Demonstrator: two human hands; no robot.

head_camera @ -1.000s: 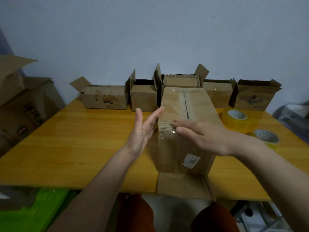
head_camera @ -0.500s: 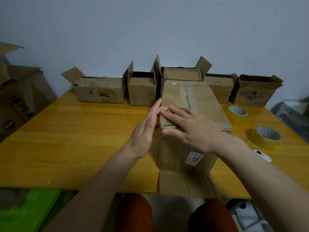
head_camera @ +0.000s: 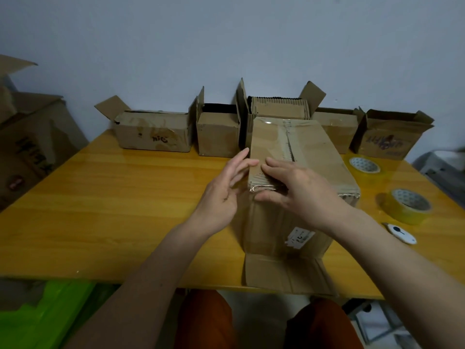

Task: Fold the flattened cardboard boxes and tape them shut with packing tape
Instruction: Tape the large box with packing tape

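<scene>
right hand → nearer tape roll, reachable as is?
Probably yes. The right hand rests on the cardboard box; the nearer tape roll lies to its right on bare table, nothing between them.

A white box cutter [head_camera: 400, 233] lies on the wooden table [head_camera: 125, 197].

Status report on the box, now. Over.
Left hand open, fingers flat against the box side. Right hand open, pressing the taped top edge. Near bottom flap unfolded. Tape rolls off right, nothing blocking.
</scene>
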